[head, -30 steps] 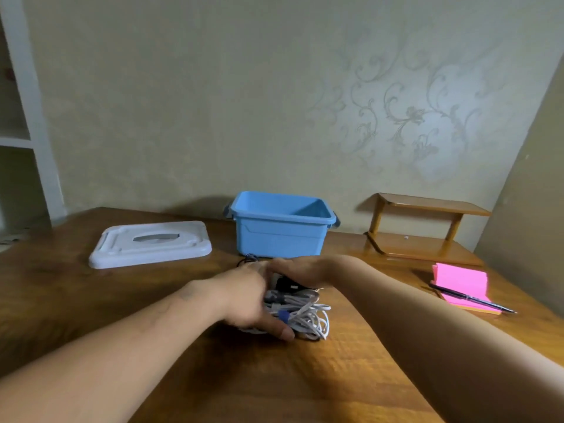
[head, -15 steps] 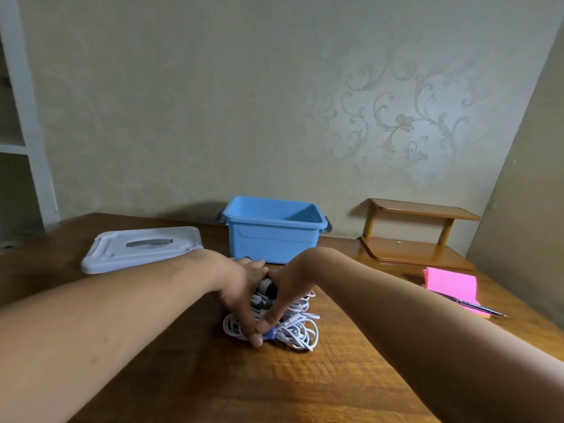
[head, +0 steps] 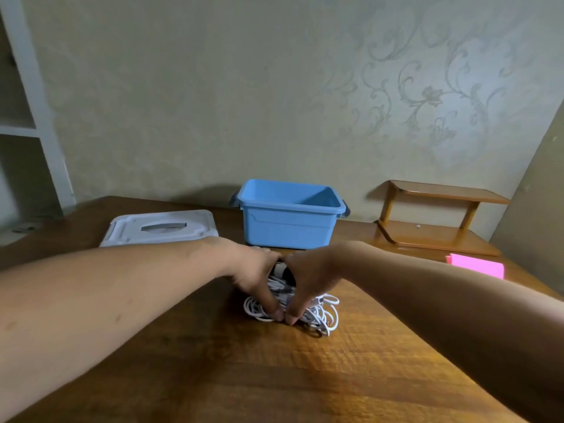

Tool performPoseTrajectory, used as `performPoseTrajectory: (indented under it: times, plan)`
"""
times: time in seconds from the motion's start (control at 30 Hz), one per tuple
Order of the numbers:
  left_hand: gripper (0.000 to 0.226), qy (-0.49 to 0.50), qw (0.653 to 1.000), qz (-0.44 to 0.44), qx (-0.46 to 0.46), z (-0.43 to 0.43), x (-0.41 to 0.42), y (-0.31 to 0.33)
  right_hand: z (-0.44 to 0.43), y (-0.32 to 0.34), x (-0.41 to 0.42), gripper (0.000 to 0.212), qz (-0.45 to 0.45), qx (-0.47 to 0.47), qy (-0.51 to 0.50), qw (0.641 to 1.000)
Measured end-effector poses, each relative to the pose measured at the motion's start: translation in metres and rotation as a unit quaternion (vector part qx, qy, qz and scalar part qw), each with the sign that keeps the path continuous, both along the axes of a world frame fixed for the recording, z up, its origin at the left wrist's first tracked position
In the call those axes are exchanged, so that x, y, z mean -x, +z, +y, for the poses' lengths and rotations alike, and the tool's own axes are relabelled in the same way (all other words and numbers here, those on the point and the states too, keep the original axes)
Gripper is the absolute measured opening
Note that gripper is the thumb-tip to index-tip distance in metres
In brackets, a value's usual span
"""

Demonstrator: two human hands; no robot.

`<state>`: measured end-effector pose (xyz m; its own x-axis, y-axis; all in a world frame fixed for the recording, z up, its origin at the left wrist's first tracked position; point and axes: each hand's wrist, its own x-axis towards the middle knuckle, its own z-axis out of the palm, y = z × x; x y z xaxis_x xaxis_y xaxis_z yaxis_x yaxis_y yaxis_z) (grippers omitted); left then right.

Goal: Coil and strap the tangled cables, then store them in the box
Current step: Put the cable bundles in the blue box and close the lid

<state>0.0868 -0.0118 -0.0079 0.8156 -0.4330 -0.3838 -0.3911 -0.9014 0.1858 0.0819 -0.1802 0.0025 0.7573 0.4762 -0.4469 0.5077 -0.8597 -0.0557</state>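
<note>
A tangle of white cables (head: 326,315) with some black and grey parts lies on the wooden table (head: 274,377), just in front of the open blue box (head: 288,227). My left hand (head: 253,276) cups the pile from the left and my right hand (head: 311,279) from the right. Both thumbs meet at the pile's near edge, and the fingers wrap around the bundle. The hands hide most of the cables.
The box's white lid (head: 160,228) lies flat to the left of the box. A small wooden shelf (head: 433,221) stands at the back right, with pink sticky notes (head: 476,265) in front of it. White shelving (head: 27,117) is at the far left.
Both hands have closed in around the cable pile, thumbs now touching at its front. The view has tilted and shifted, so the box and pile sit a little higher and further right.
</note>
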Motion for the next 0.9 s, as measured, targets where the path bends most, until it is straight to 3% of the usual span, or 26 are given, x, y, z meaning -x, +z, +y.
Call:
performPoseTrajectory:
  times: [0.1,0.2,0.37,0.47,0.67,0.77,0.9]
  plan:
    - [0.15,0.015,0.998,0.006,-0.053,0.0,0.004,-0.001,-0.004,0.0,-0.001,0.108,-0.001,-0.017,0.0,1.0]
    - [0.145,0.01,0.999,0.004,-0.052,0.0,0.006,-0.002,-0.003,0.001,-0.001,0.123,0.025,0.0,-0.001,1.0]
    - [0.086,-0.006,0.994,-0.089,0.067,0.007,0.022,-0.017,-0.011,-0.01,0.013,0.091,-0.037,-0.064,-0.003,0.997]
    - [0.065,0.0,0.986,-0.12,0.113,0.005,0.032,-0.021,-0.015,-0.016,0.025,0.075,-0.08,-0.096,-0.012,0.992]
    - [0.052,0.02,0.975,-0.117,0.187,0.004,0.029,-0.004,-0.021,0.018,0.02,0.061,-0.121,-0.084,-0.001,0.989]
    - [0.036,0.02,0.964,-0.202,0.174,-0.001,-0.005,0.053,-0.022,0.079,-0.009,0.054,-0.191,-0.083,0.009,0.978]
    - [0.046,0.035,0.935,-0.316,0.157,-0.003,-0.06,0.133,-0.02,0.156,-0.059,0.057,-0.28,-0.086,0.022,0.956]
